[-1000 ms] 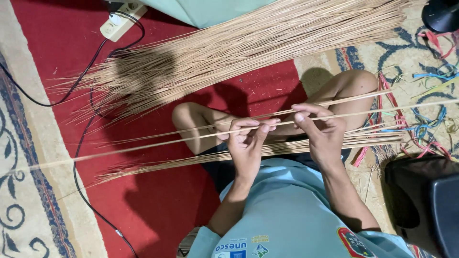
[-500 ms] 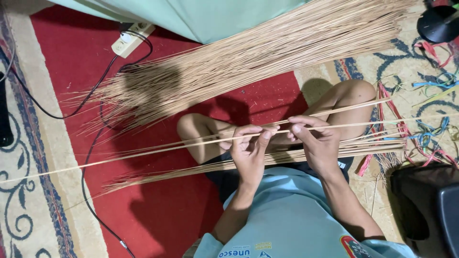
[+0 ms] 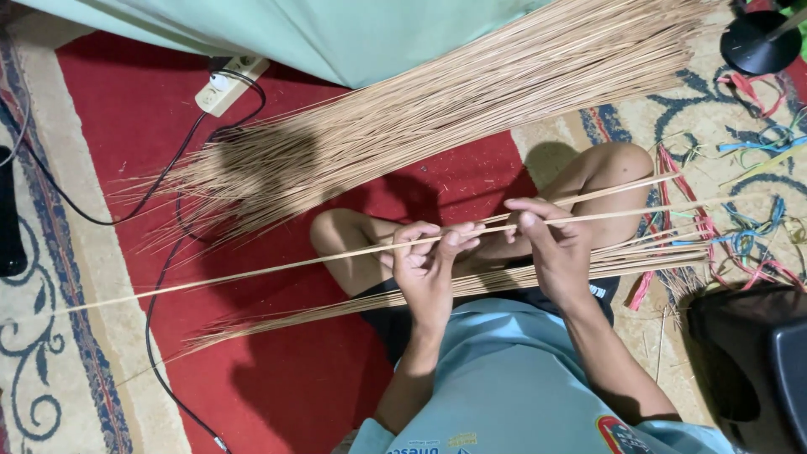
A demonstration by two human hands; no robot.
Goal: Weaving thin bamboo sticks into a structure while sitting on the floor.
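Both my hands pinch one long thin stick over my lap.

My left hand (image 3: 429,265) and right hand (image 3: 555,248) are each closed on the stick (image 3: 277,265), fingertips pressed around it, the two hands near each other above my crossed legs. The stick's long axis runs almost level across the view: its thin end points far out past my left hand over the red carpet (image 3: 277,378), its other end rising slightly past my right hand. Below the stick, a small bundle of sticks (image 3: 336,307) lies across my lap, parallel to it. Beyond the stick, a big pile of sticks (image 3: 437,118) fans the same way. Farther beyond, a cream, oblong power strip (image 3: 231,84) lies beside a pale green cloth (image 3: 353,38).
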